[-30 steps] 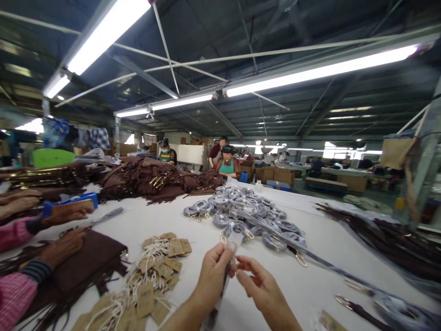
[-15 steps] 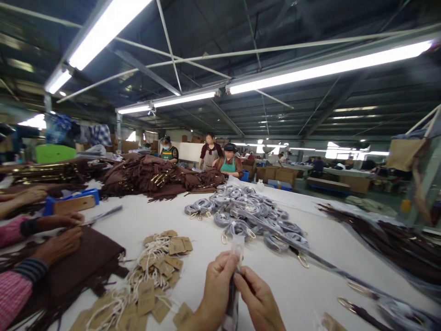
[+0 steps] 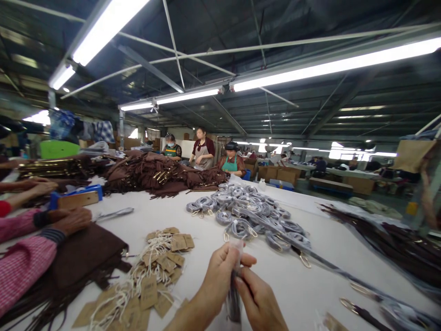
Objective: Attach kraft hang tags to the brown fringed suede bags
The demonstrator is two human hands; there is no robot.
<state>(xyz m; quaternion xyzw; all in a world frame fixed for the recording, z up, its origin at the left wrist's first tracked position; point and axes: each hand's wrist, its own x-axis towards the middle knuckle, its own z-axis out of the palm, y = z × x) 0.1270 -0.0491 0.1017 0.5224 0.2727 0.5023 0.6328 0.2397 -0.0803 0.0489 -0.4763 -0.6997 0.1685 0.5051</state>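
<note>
At the bottom centre, my left hand (image 3: pixel 220 276) pinches the upper end of a dark strap in clear plastic (image 3: pixel 234 299). My right hand (image 3: pixel 258 294) closes on the same strap from the right, just below, its fingers close to the left ones. Beyond both hands lies a pile of grey coiled straps (image 3: pixel 241 207) with gold clips, some wrapped in plastic. Brown paper tags (image 3: pixel 149 289) with white strings are heaped left of my hands.
A co-worker's hands (image 3: pixel 72 220) rest over a brown fabric bag (image 3: pixel 86 262) at the left. A phone (image 3: pixel 78 199) leans on a blue holder. Brown bags (image 3: pixel 148 172) are piled behind, and dark straps (image 3: pixel 386 243) lie at the right. Several people stand beyond.
My left hand has shifted slightly up and its fingers now extend behind the plastic end. The co-worker's hands at the left have moved right and closer together. A person behind has turned.
</note>
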